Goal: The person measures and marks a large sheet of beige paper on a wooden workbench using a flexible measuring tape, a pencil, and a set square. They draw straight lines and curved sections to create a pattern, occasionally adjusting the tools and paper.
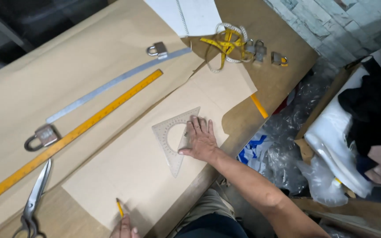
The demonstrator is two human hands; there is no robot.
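Counter (283, 70) scene, seen from above. Right hand (200, 140), centre of frame, lies flat with fingers spread wide on a clear triangular set square (173, 136), pressing it onto a cut piece of brown pattern paper (155, 167). Left hand (125, 228), at the bottom edge, holds a yellow pencil (119, 207) with fingers closed around it, tip on the same paper. Lower left: scissors (34, 200). Running diagonally across the left half: a yellow ruler (71, 136) and a metal curved ruler (115, 83), with padlocks (42, 136) beside them. Top centre: a yellow tape measure (225, 44).
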